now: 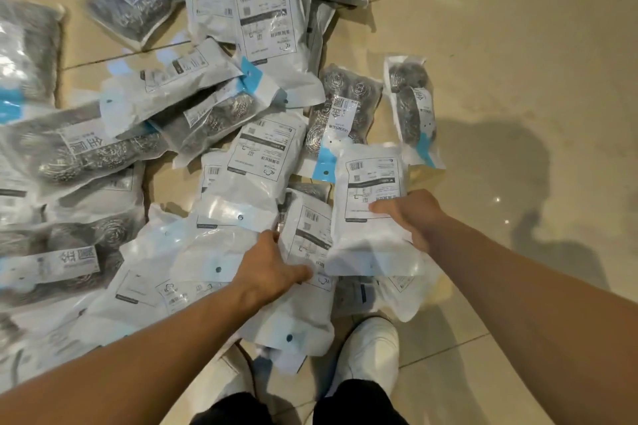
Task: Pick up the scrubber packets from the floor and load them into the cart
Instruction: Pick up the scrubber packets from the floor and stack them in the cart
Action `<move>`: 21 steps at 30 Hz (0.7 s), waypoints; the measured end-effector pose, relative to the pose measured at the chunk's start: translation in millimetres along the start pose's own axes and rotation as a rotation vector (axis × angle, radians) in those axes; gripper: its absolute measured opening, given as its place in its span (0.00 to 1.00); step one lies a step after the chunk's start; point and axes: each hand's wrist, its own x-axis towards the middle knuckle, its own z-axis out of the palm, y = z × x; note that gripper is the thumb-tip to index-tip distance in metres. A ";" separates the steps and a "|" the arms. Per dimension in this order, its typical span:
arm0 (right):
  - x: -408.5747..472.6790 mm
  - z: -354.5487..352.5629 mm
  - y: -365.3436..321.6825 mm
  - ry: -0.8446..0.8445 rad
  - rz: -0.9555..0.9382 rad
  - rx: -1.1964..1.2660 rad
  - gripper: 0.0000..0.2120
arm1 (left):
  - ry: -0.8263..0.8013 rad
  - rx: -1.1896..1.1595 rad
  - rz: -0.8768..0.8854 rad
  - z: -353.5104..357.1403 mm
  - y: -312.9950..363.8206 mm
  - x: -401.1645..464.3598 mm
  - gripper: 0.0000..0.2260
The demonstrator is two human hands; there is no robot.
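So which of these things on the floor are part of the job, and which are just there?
Part of the job:
- packet gripped by the right hand
- packet the left hand grips
- pile of scrubber packets on the floor

Just there:
- white shoes
- tiled floor

No cart is in view.

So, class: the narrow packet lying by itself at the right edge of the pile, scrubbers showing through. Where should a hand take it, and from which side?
Take the narrow packet across its middle, coming from its right side, where bare floor leaves room for the fingers. Its left edge lies close to another clear packet. The bulging scrubbers should give a firmer pinch than the flat blue header end.
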 end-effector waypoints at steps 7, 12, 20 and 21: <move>-108.9 -30.2 18.3 -0.004 -0.038 0.055 0.34 | -0.022 -0.263 -0.052 -63.7 15.5 -104.8 0.27; -275.6 -80.2 -17.0 -0.030 -0.100 0.173 0.23 | -0.028 -0.449 0.058 -139.8 59.2 -230.9 0.21; -542.1 -147.0 -99.0 -0.094 -0.297 0.258 0.24 | 0.068 -0.548 0.191 -277.5 125.5 -475.5 0.26; -572.4 -153.9 -106.3 -0.100 -0.322 0.270 0.24 | 0.069 -0.539 0.206 -288.5 128.0 -503.4 0.26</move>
